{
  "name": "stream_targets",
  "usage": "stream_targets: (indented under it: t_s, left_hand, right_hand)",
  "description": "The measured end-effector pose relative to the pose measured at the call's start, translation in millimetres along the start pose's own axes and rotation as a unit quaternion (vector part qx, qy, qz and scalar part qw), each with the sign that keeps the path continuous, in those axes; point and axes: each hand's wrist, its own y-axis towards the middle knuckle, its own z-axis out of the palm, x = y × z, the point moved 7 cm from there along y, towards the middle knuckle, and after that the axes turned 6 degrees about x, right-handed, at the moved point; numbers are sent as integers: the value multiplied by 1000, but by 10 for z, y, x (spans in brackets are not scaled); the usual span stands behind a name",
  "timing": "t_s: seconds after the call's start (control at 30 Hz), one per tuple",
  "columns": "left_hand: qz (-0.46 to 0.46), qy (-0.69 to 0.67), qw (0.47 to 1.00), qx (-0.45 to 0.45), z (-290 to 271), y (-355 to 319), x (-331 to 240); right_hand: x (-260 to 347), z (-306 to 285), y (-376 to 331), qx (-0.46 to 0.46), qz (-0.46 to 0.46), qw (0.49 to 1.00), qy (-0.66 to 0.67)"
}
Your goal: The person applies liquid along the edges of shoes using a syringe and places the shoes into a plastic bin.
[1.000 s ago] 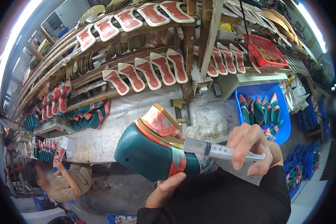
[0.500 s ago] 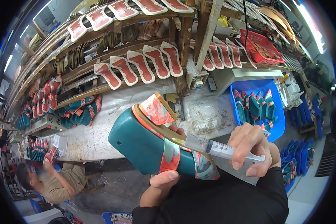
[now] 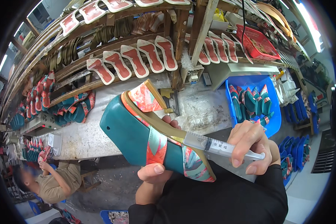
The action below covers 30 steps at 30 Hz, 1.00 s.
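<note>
My left hand (image 3: 154, 174) is wrapped round a sandal on a teal shoe last (image 3: 127, 127), its thumb on the near side and fingertips showing behind the sole. The sandal lies tilted, with its block heel (image 3: 142, 98) in red and pale floral cloth at the upper left. A matching floral strap (image 3: 156, 145) crosses the last, and another floral band (image 3: 198, 164) covers its lower right end. My right hand (image 3: 252, 145) is closed round a clear plastic syringe (image 3: 201, 142). The syringe's yellowish nozzle points left at the sole's edge beside the strap; whether it touches is unclear.
Behind the worktable (image 3: 89, 143), wooden racks hold red-and-white sole pieces (image 3: 136, 61). A blue bin (image 3: 276, 119) of similar sandals stands at right, below a red basket (image 3: 255, 43). Another person (image 3: 56, 183) sits at far left. More sandals (image 3: 69, 108) lie on the table.
The sandal has shifted a little up and left in view. Along the sole's edge, the syringe nozzle now sits farther from the heel. Both hands keep their hold.
</note>
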Motion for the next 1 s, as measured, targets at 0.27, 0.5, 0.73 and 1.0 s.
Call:
stream_targets:
  t_s: [0.27,0.5,0.73,1.0]
  left_hand:
    - [11,-5,1000,26,-52,64,0]
    - [4,-6,1000,26,-70,109,48]
    - [7,-24,998,62,-93,154,34]
    - [23,-33,996,75,-119,170,-39]
  right_hand:
    - [39,-28,-41,12,28,1000,-2]
    - [66,-89,-76,4,30,1000,-3]
    - [113,-113,-137,20,45,999,-4]
    - [142,-101,-187,24,69,997,-9]
